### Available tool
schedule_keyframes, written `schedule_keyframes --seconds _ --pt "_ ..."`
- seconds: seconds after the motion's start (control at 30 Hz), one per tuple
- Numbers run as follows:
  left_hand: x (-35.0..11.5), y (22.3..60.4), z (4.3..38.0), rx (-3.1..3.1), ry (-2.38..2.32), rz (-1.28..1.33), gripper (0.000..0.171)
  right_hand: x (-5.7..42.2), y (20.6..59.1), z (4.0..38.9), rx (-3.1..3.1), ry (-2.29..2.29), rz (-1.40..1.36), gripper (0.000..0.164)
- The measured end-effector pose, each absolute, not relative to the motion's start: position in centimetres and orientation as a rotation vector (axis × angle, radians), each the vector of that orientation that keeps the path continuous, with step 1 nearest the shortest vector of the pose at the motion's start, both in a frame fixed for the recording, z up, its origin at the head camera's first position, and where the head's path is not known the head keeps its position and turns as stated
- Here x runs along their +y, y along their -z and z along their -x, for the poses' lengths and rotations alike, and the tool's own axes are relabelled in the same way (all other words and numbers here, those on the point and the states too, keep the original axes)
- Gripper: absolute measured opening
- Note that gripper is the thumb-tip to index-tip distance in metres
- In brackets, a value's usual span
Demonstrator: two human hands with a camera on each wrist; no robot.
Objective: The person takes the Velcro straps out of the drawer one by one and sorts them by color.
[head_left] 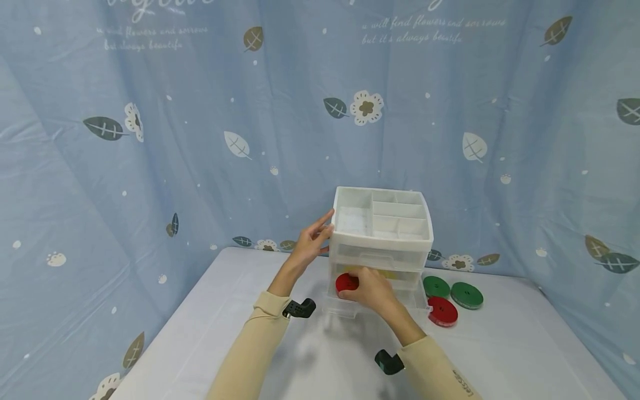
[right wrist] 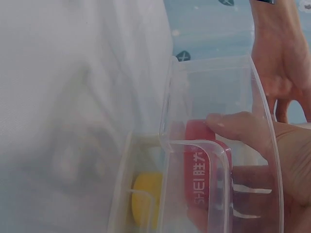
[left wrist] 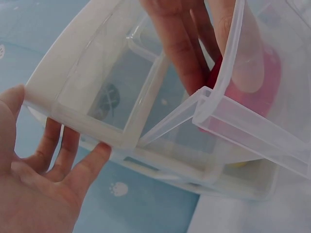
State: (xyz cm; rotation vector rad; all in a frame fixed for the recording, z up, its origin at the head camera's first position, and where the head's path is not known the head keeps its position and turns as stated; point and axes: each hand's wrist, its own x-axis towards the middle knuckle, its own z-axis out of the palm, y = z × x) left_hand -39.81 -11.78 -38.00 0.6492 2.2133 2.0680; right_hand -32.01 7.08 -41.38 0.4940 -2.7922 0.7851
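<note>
A white drawer unit point(head_left: 381, 244) with clear drawers stands on the table. My left hand point(head_left: 311, 245) rests on its left side, fingers spread and nearly straight along the casing. My right hand point(head_left: 374, 290) grips a red round roll point(head_left: 346, 283) by its edge, thumb on one face and fingers on the other. White lettering on the roll's rim shows in the right wrist view. The roll is within a pulled-out clear drawer point(head_left: 342, 309), whose front wall is partly between it and the wrist cameras. A yellow roll point(right wrist: 147, 199) shows through clear plastic in another part of the unit.
To the right of the unit lie two green rolls point(head_left: 467, 295) and another red roll point(head_left: 443, 311), close together on the white table point(head_left: 520, 344). The unit's top has several shallow compartments point(head_left: 398, 210). A patterned blue curtain point(head_left: 290, 122) hangs behind.
</note>
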Motion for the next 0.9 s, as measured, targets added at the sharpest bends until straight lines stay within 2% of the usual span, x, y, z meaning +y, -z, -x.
schedule_keyframes --seconds 0.43,0.67,0.9 --pt "-11.6 38.4 39.6 2.263 -2.094 -0.665 0.046 8.0 40.8 30.8 -2.720 -0.825 -0.527 0.043" --pt "-11.9 36.2 37.7 2.215 -2.047 -0.661 0.052 9.1 39.8 30.0 -2.713 -0.867 -0.502 0.048" --pt "-11.6 37.6 39.1 2.209 -2.079 -0.654 0.051 11.0 38.7 29.0 -2.717 -0.949 -0.493 0.053"
